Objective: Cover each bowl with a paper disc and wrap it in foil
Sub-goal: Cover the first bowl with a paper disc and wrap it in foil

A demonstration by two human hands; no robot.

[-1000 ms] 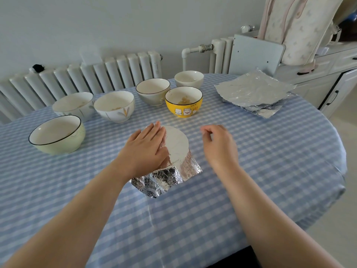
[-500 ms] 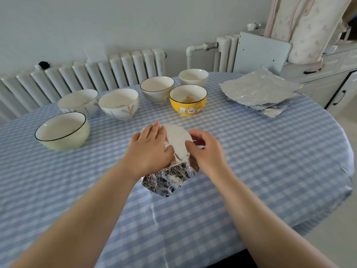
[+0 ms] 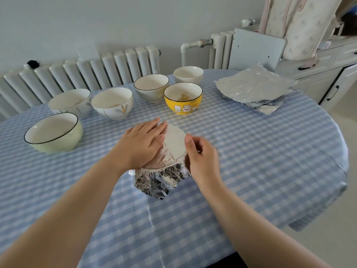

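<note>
While six bowls stand uncovered along the far side of the table [image 3: 270, 171], I count only one in progress, so by my judgement the job is in its early part: the green bowl [image 3: 53, 132], two white ones, a grey one, the yellow bowl [image 3: 183, 97] and a small white one behind it have neither disc nor foil on them. Near me sits the bowl I am working on [image 3: 162, 176], its near side already clad in crinkled foil that reaches up over part of the rim, with the paper disc [image 3: 174, 144] lying across the top and partly bare. My left hand [image 3: 142, 145] lies flat on the disc and foil with the fingers straight, pressing down. My right hand [image 3: 201, 157] is just beside the bowl on its right, fingers curled, thumb and forefinger seeming to pinch the foil at the disc's edge. Spare foil sheets [image 3: 255, 88] lie stacked well apart, at the far right.
</note>
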